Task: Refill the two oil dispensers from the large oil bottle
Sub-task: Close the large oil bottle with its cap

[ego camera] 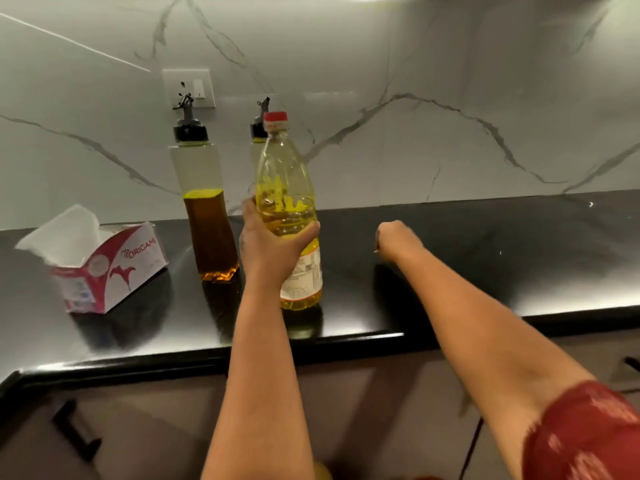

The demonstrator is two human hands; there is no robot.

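Observation:
The large oil bottle (289,188), clear plastic with a red cap and yellow oil, stands upright on the black counter (485,258). My left hand (268,244) grips it round the middle. Left of it stands an oil dispenser (206,202) with a black pour spout, about half full of dark amber oil. A second dispenser (259,128) stands behind the large bottle; only its black spout and neck show. My right hand (394,242) hovers right of the bottle over the counter, fingers curled, holding nothing that I can make out.
An open pink and white tissue box (104,265) with a tissue sticking up sits at the left. A marble backsplash (450,116) with a wall socket (188,88) rises behind. The counter's front edge (311,341) runs above cabinet fronts with dark handles.

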